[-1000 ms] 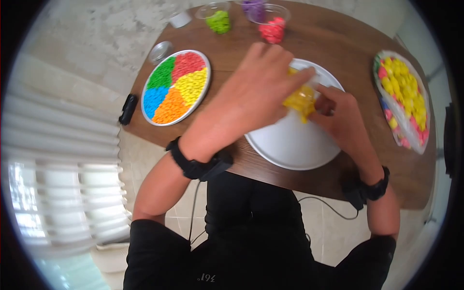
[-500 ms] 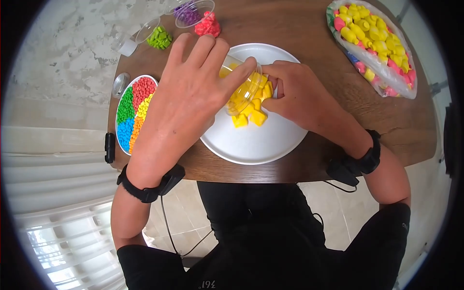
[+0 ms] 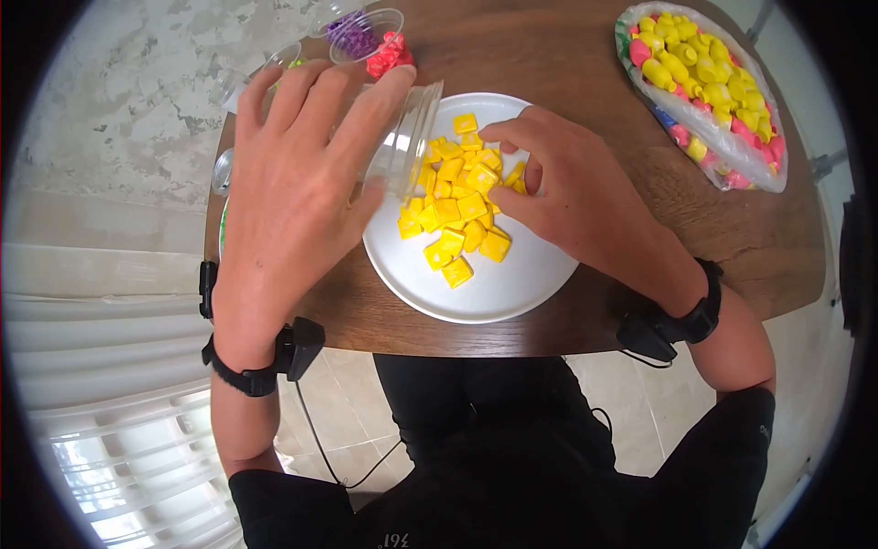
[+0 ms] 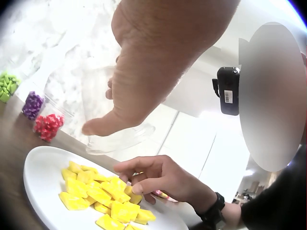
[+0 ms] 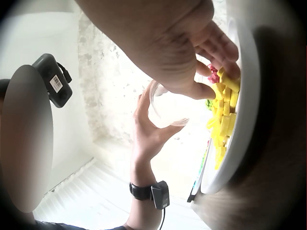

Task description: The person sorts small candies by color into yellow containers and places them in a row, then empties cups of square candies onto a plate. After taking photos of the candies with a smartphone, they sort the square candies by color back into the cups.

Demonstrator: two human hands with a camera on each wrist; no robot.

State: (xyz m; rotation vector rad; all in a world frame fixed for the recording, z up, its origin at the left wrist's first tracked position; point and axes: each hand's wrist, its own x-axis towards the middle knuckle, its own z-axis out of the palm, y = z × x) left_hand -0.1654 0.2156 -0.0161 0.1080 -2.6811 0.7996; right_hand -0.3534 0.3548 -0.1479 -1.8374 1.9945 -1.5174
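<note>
In the head view the left hand [image 3: 302, 183] grips a clear plastic cup [image 3: 408, 137], tilted on its side with its mouth toward the right. The cup looks empty in the right wrist view. Yellow square pieces [image 3: 471, 205] lie heaped on a white round plate [image 3: 476, 302]. The right hand [image 3: 576, 183] is over the plate's right side, thumb and fingers apart and bent at the edge of the heap; whether it touches a piece I cannot tell. In the left wrist view, the right hand [image 4: 163, 179] hovers low beside the yellow pieces [image 4: 98, 194].
Cups with purple pieces [image 3: 352, 35] and red pieces [image 3: 390, 55] stand behind the plate. A bag of yellow and pink pieces [image 3: 709, 87] lies at the table's right. The left arm mostly covers the multicoloured tray at the left; a black object [image 3: 208, 288] sits by the left edge.
The cup has moved left, away from the right hand, and its yellow pieces now lie spread on the plate. The left hand moved left with the cup; the right hand has barely moved since half a second ago.
</note>
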